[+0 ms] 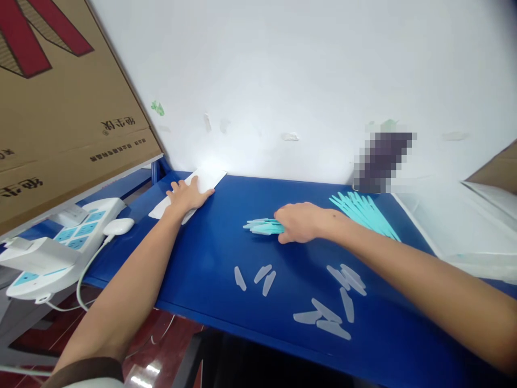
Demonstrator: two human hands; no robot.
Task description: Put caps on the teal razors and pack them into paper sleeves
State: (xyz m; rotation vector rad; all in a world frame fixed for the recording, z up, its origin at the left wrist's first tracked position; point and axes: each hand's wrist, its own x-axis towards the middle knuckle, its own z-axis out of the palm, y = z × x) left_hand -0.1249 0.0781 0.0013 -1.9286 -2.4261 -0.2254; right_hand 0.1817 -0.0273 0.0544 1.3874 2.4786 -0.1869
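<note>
Around: loose turquoise sticks (363, 213) fan out beyond the right hand (301, 222); a white power strip (89, 222) and printed cardboard box (72, 99) crowd the left, translucent plastic (432, 223) the right.
Right fingers: closed around a bundle of pale-tipped turquoise sticks (264, 226), mid-way across the worktop (232, 202).
Left hand (188, 195): fingers spread over a white sheet (212, 177).
Frosted pieces (269, 284): flat, blade-shaped, scattered near the front.
Surface: smooth blue, against a marked white wall (262, 75).

Sticks (364, 214): smooth plastic, slight sheen
Covers (326, 311): frosted plastic
Sheet (210, 177): smooth; paper or film unclear
Tabletop (202, 269): smooth, satin
Box (72, 102): matt cardboard
Power strip (83, 231): smooth plastic
Floor (151, 337): glossy
</note>
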